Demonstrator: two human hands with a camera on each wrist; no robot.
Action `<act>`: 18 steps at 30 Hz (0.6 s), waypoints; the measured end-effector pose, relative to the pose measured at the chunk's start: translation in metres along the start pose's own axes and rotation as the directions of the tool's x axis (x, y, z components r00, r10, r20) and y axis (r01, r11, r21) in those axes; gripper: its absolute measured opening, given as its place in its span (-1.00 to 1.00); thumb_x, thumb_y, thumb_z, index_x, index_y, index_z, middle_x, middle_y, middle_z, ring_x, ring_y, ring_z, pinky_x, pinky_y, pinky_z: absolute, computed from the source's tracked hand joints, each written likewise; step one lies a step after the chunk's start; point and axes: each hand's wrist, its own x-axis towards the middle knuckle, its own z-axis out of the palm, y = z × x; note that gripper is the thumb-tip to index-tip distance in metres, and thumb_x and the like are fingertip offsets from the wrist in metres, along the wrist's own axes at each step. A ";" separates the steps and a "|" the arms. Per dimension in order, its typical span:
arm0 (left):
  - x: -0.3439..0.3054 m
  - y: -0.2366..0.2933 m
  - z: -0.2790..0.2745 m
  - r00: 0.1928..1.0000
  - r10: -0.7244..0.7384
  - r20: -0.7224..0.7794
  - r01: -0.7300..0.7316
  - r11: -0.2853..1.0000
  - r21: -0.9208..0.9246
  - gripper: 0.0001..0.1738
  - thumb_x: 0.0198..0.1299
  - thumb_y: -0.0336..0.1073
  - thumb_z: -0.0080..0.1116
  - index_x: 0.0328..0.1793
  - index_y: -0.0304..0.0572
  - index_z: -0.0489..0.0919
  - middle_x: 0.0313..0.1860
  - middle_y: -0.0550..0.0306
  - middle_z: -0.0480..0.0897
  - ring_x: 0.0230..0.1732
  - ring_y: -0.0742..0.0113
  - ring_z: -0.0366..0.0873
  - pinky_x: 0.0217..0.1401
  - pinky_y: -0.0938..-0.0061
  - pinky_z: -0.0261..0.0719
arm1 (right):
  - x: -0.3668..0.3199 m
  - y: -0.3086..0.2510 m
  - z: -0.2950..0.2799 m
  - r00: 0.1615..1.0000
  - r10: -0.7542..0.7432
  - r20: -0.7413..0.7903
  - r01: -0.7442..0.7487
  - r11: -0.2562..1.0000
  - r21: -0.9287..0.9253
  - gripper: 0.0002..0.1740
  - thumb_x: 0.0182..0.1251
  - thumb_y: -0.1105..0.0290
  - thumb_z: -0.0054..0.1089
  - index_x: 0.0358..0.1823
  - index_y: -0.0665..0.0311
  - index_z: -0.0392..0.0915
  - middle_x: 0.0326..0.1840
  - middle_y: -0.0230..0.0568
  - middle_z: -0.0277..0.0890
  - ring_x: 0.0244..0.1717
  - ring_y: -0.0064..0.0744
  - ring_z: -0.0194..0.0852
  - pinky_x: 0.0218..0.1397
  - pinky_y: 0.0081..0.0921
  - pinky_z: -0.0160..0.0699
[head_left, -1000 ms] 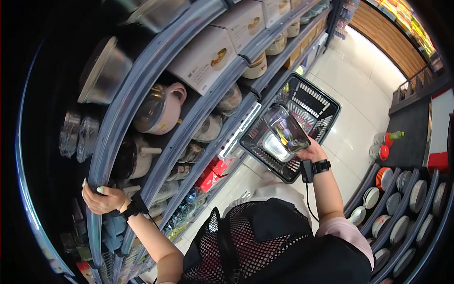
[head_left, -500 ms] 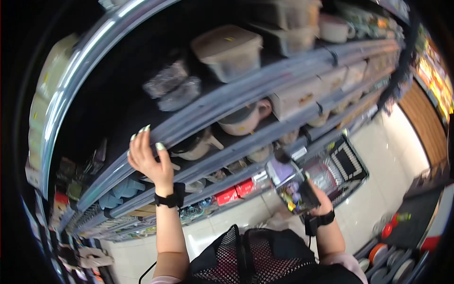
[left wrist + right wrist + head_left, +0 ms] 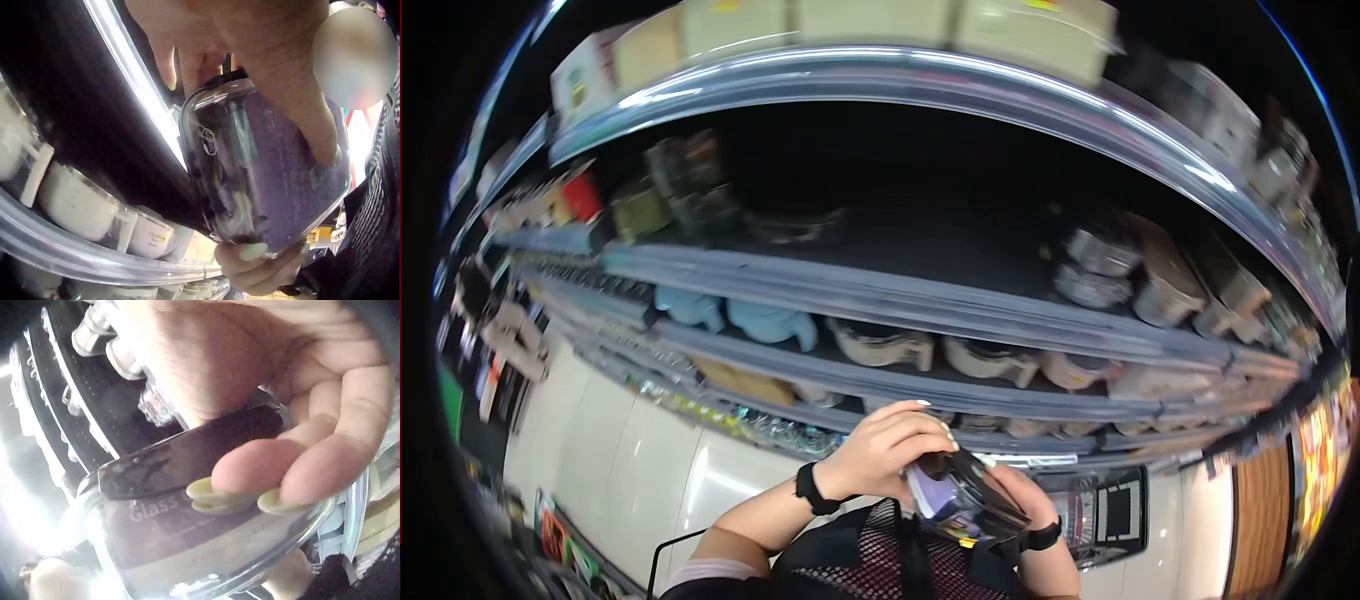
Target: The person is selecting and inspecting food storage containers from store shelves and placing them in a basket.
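Observation:
A clear glass container with a dark lid and a purple label [image 3: 940, 498] is held close to the chest, tilted, between both hands. My left hand [image 3: 882, 450] grips its left end, the thumb lying over the purple side [image 3: 281, 181] in the left wrist view. On the other end my right hand [image 3: 1022, 492] holds it. In the right wrist view the right hand's fingers [image 3: 325, 465] curl over the dark lid [image 3: 187, 453], above the printed word "Glass" on the label.
Shelves [image 3: 880, 300] curve across the view, carrying light blue pots [image 3: 770, 322], pale handled pots [image 3: 990, 360] and boxes [image 3: 1030, 35]. A black basket [image 3: 1122, 515] stands on the tiled floor at the right. Another person [image 3: 515, 335] is at the far left.
My left hand has left the shelf edge and now grips the container. My right hand has brought the container from over the basket to the chest. The view has swung left to face the shelves.

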 end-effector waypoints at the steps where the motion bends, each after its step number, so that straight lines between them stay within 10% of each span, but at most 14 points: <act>1: -0.010 -0.004 -0.006 0.998 -0.006 -0.060 0.004 1.000 -0.027 -0.19 -0.45 0.00 0.49 0.09 -0.02 0.56 -0.02 0.22 0.62 0.05 0.22 0.60 0.29 0.14 0.48 | 0.009 -0.002 0.019 0.996 -0.053 -0.072 0.047 0.995 -0.087 -0.55 0.47 0.08 0.10 0.02 0.39 0.57 -0.17 -0.28 0.63 -0.25 -0.57 0.56 -0.24 -0.65 0.51; 2: -0.020 -0.006 -0.013 0.995 -0.011 -0.103 0.011 1.000 -0.003 -0.22 -0.43 0.04 0.49 0.07 -0.02 0.58 -0.04 0.21 0.62 0.00 0.22 0.62 0.26 0.15 0.51 | 0.021 -0.008 0.010 0.994 -0.014 -0.109 -0.025 0.938 -0.347 -0.51 0.45 0.08 0.14 0.10 0.42 0.54 -0.26 -0.36 0.62 -0.32 -0.66 0.48 -0.23 -0.70 0.45; 4: -0.032 -0.003 -0.032 0.986 -0.031 -0.166 0.038 0.998 0.040 -0.32 -0.30 0.02 0.46 0.04 -0.02 0.60 -0.08 0.21 0.63 -0.05 0.24 0.64 0.22 0.18 0.55 | 0.041 -0.018 0.044 0.916 -0.397 -0.058 0.242 0.661 -0.711 -0.54 0.41 0.21 0.21 0.20 0.38 0.51 -0.39 -0.43 0.59 -0.38 -0.76 0.39 -0.28 -0.70 0.41; 6: -0.041 -0.009 -0.046 0.977 -0.015 -0.213 0.041 0.992 0.117 -0.37 -0.24 0.00 0.44 0.04 -0.02 0.60 -0.10 0.23 0.64 -0.06 0.25 0.65 0.20 0.18 0.56 | 0.036 -0.033 0.072 0.807 -0.540 -0.237 0.139 0.565 -0.813 -0.51 0.33 0.36 0.29 0.27 0.31 0.48 -0.38 -0.37 0.61 -0.37 -0.76 0.40 -0.29 -0.69 0.43; 8: -0.055 -0.018 -0.057 0.961 0.040 -0.274 0.041 0.958 0.283 -0.52 -0.12 -0.11 0.39 0.00 0.01 0.62 -0.12 0.28 0.65 -0.08 0.27 0.66 0.20 0.20 0.56 | 0.032 -0.043 0.098 0.685 -0.728 -0.027 0.463 0.464 -0.755 -0.50 0.25 0.45 0.32 0.24 0.30 0.52 -0.08 -0.11 0.67 -0.08 -0.39 0.66 -0.04 -0.55 0.59; 9: -0.058 -0.018 -0.065 0.954 0.023 -0.300 0.060 0.962 0.266 -0.53 -0.14 -0.14 0.40 -0.02 0.03 0.62 -0.11 0.29 0.65 -0.07 0.28 0.66 0.22 0.19 0.53 | 0.026 -0.054 0.113 0.562 -0.795 0.229 0.511 0.115 -0.852 -0.48 0.22 0.36 0.36 0.22 0.32 0.53 -0.01 -0.04 0.65 0.03 -0.24 0.64 0.08 -0.43 0.56; 10: -0.058 -0.018 -0.075 0.947 0.009 -0.322 0.076 0.965 0.251 -0.55 -0.16 -0.18 0.42 -0.04 0.06 0.62 -0.11 0.31 0.65 -0.07 0.28 0.66 0.25 0.19 0.50 | 0.019 -0.063 0.127 0.431 -0.757 0.491 0.504 -0.249 -0.827 -0.45 0.20 0.28 0.41 0.20 0.33 0.54 0.05 0.02 0.64 0.14 -0.09 0.61 0.19 -0.30 0.54; 12: -0.060 -0.017 -0.091 0.940 -0.013 -0.342 0.096 0.970 0.225 -0.54 -0.19 -0.19 0.45 -0.07 0.06 0.60 -0.11 0.30 0.66 -0.06 0.27 0.66 0.27 0.14 0.46 | 0.009 -0.069 0.144 0.552 -0.630 0.545 0.680 -0.038 -0.732 -0.02 -0.16 -0.22 0.44 0.18 0.43 0.53 0.11 0.04 0.60 0.19 0.02 0.55 0.33 -0.11 0.41; 18: -0.056 -0.024 -0.122 0.861 0.067 -0.503 0.138 0.923 0.359 -0.57 -0.14 -0.35 0.45 -0.08 0.11 0.59 -0.08 0.29 0.66 -0.01 0.25 0.65 0.38 0.08 0.32 | 0.024 -0.079 0.217 0.336 -0.449 0.828 0.504 -0.657 -0.561 -0.18 -0.17 -0.06 0.57 0.09 0.31 0.55 0.07 -0.12 0.60 0.06 -0.08 0.61 0.17 -0.21 0.56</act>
